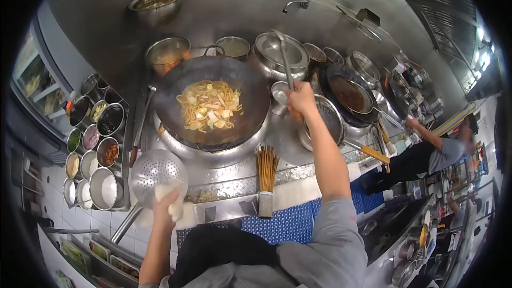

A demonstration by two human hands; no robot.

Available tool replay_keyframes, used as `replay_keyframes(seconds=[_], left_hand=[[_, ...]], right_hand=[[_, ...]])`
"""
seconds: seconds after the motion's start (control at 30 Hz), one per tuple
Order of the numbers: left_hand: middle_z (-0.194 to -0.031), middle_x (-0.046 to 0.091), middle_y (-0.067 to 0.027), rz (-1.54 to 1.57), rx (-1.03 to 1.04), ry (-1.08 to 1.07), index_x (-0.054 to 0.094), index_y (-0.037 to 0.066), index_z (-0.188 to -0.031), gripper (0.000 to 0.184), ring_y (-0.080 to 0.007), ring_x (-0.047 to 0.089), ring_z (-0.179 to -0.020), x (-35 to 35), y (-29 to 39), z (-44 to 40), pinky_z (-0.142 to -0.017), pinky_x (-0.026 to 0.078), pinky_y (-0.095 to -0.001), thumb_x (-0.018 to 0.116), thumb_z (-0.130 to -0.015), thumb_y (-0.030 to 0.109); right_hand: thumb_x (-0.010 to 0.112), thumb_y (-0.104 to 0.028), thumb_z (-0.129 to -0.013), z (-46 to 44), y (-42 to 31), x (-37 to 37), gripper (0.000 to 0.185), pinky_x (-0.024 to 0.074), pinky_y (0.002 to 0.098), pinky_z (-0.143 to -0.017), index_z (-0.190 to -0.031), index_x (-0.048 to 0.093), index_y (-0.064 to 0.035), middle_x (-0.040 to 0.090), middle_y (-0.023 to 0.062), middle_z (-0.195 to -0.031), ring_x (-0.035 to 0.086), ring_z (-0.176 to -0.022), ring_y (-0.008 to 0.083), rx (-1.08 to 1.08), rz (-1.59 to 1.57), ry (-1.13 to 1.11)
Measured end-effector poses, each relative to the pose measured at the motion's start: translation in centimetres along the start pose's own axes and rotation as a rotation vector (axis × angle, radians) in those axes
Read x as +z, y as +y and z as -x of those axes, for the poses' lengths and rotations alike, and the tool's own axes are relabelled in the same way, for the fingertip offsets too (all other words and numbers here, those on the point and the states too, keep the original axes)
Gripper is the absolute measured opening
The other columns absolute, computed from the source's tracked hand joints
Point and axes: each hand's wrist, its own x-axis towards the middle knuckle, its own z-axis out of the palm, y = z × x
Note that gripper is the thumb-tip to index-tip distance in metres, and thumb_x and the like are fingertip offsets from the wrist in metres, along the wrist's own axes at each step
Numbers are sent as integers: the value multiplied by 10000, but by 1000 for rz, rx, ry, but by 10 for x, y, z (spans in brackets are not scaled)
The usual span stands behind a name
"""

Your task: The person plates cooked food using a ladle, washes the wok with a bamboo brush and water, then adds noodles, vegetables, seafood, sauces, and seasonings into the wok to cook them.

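My left hand (166, 206) is closed on a white cloth (176, 200), low at the left beside a perforated skimmer (159, 175) whose handle points down and left. With my right arm stretched forward, my right hand (302, 97) grips the handle of a ladle (287, 63), whose bowl end is over a lidded steel pot (281, 50). Noodles with cabbage pieces (210, 105) lie in the middle of a large black wok (176, 82) on the stove. A small metal cup (279, 94) stands just left of my right hand.
A bamboo brush (265, 178) lies at the front edge. Bowls of ingredients (108, 152) stand at the left. Beyond my right arm are a pan with a wooden handle (376, 154) and a second wok with brown liquid (346, 95). Another person (442, 152) works at the far right.
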Motion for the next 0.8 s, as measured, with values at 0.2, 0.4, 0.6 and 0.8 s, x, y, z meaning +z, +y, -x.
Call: replay_keyframes(seconds=[0.2,0.4,0.6,0.8], left_hand=[[-1069,610,-104,36,76,231,535,6,-1239,542,-233,619,-955,-41,1,19,-837,515,-367,712,-751,165],[-1074,610,-106,88,82,285,532,10,-1252,545,-238,620,-965,-44,5,30,-860,511,-376,712,-763,169],[-1045,641,-99,101,23,155,579,9,-1213,487,-228,639,-935,-42,-7,9,-823,525,-352,723,-777,172],[-939,668,-64,68,-32,-66,636,24,-1121,351,-170,652,-794,33,9,-2,-681,531,-302,722,-804,149]], right_hand=[[623,-49,-764,-77,33,-3,127,545,369,-575,-766,689,59,671,169,-637,694,-560,242,96,-72,94],[512,-72,-928,-125,46,-12,116,483,249,-414,-836,532,-5,549,66,-649,538,-469,152,434,-1278,-250],[506,-76,-946,-66,11,-35,121,483,196,-431,-857,447,-18,548,60,-730,555,-533,109,464,-1824,-407],[513,-115,-984,19,-12,-22,328,505,238,-519,-1172,392,125,548,75,-807,567,-621,121,477,-2066,-738]])
